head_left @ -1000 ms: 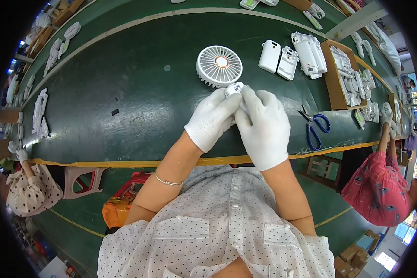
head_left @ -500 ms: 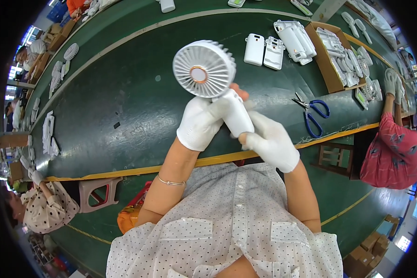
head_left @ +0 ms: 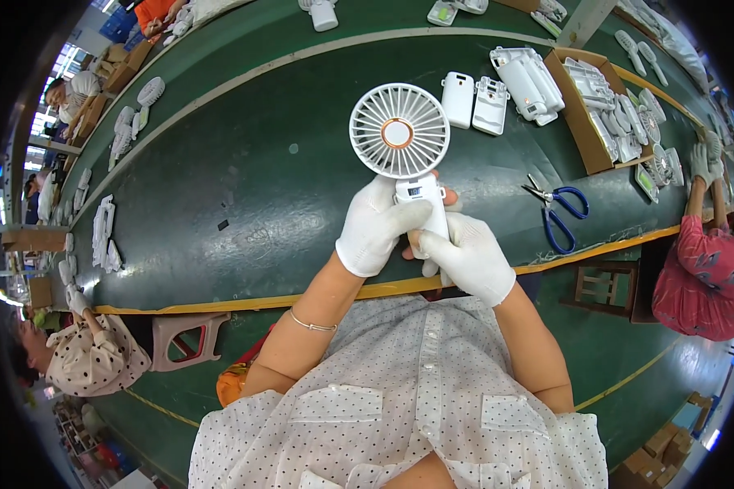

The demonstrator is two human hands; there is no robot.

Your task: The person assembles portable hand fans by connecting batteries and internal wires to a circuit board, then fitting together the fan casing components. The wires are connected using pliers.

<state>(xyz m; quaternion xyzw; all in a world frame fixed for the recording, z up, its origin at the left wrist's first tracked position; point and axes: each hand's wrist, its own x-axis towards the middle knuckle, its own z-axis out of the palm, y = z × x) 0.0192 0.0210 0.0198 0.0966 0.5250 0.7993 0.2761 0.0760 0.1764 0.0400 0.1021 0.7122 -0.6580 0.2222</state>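
A white handheld fan [head_left: 369, 154] stands upright between my gloved hands, its round grille facing me with a copper-coloured ring at the centre. My left hand [head_left: 375, 228] wraps the upper handle from the left, thumb across its front below a small dark window. Lower on the handle, my right hand [head_left: 468, 254] grips from the right with its thumb on the front. Bare fingertips show beside the handle. To the right on the green table lie blue-handled pliers [head_left: 559, 213], jaws apart. Beyond the fan are two white casing pieces [head_left: 458, 99] side by side.
A cardboard box [head_left: 581, 133] full of white fan parts sits at the right, beside stacked white casings [head_left: 527, 85]. More parts [head_left: 104, 235] lie at the left. Co-workers sit at both sides, one in a red top [head_left: 700, 281]. A small black piece [head_left: 223, 225] lies on the table [head_left: 285, 204].
The fan has turned from tilted to upright, its grille now facing me and its small window showing. Both hands have shifted with it. The view has moved slightly.
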